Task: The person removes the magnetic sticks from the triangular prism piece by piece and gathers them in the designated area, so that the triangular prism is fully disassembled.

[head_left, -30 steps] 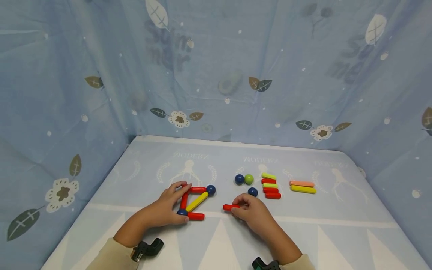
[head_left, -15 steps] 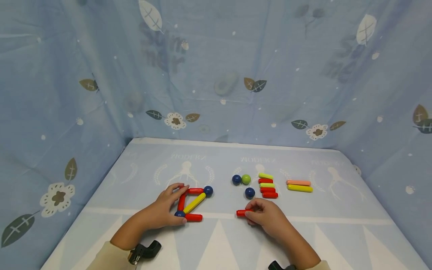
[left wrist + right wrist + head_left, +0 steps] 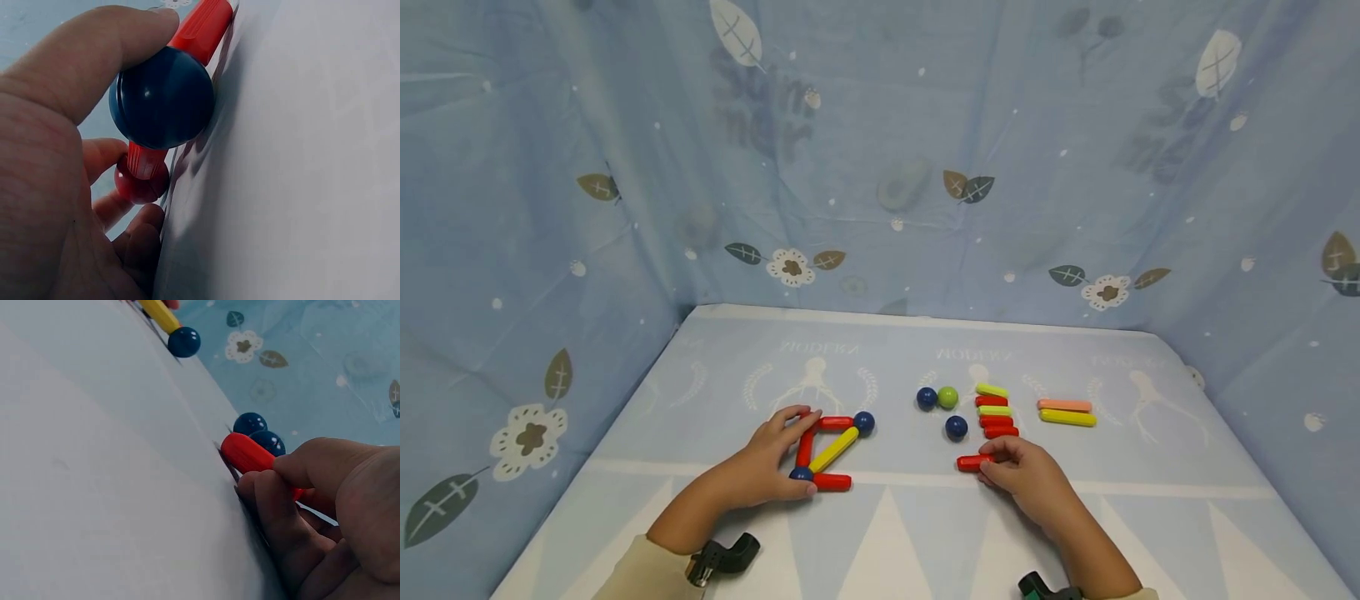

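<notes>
Right hand (image 3: 1028, 479): thumb and fingers pinch a short red rod (image 3: 972, 463). Left hand (image 3: 763, 462): grasps frame of red and yellow rods (image 3: 834, 450), thumb on a glossy dark-blue ball (image 3: 161, 99).

On the counter (image 3: 910, 533) around the five-stick row (image 3: 995, 411): three balls (image 3: 948, 398) left, stick-and-ball frame (image 3: 833, 451) farther left, stick pair (image 3: 1067, 416) right, lone stick (image 3: 972, 463) in front.

head: soft, even light | left wrist: dim, small glint on blue ball (image 3: 162, 103) | right wrist: dim, shadowed foreground
</notes>
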Available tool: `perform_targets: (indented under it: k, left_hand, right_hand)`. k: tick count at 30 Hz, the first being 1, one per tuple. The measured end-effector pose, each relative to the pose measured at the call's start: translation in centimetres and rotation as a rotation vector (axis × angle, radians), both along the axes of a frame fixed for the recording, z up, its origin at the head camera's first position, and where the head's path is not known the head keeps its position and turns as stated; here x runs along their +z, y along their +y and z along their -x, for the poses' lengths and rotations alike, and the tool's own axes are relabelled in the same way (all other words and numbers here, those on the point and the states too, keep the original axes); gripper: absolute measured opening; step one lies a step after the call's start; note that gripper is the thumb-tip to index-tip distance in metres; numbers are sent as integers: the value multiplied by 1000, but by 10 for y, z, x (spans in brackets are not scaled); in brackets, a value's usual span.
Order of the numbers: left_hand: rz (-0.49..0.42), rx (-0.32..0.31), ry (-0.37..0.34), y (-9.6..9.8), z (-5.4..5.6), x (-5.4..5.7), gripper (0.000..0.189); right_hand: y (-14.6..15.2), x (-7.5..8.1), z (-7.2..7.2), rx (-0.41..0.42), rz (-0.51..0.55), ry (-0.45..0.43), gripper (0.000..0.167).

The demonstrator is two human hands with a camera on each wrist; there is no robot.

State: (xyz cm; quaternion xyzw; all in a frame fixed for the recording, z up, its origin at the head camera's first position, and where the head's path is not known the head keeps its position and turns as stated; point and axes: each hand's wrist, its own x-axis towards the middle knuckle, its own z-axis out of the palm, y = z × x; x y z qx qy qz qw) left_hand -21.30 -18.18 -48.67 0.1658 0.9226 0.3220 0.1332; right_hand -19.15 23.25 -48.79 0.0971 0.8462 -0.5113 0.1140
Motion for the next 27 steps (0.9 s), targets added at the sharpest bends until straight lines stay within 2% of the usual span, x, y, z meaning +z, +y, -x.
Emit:
perform_targets:
  k: [9, 17, 27]
  left_hand:
    - [4, -1, 1, 1, 0, 1, 105]
    - [14, 11, -8, -1, -2, 1, 106]
    - [5, 2, 0, 0, -1, 2, 105]
  right_hand:
    - [11, 1, 2, -61, -41, 15, 26]
    - [14, 0, 3, -179, -20, 3, 31]
    - [19, -1, 6, -260, -58, 12, 32]
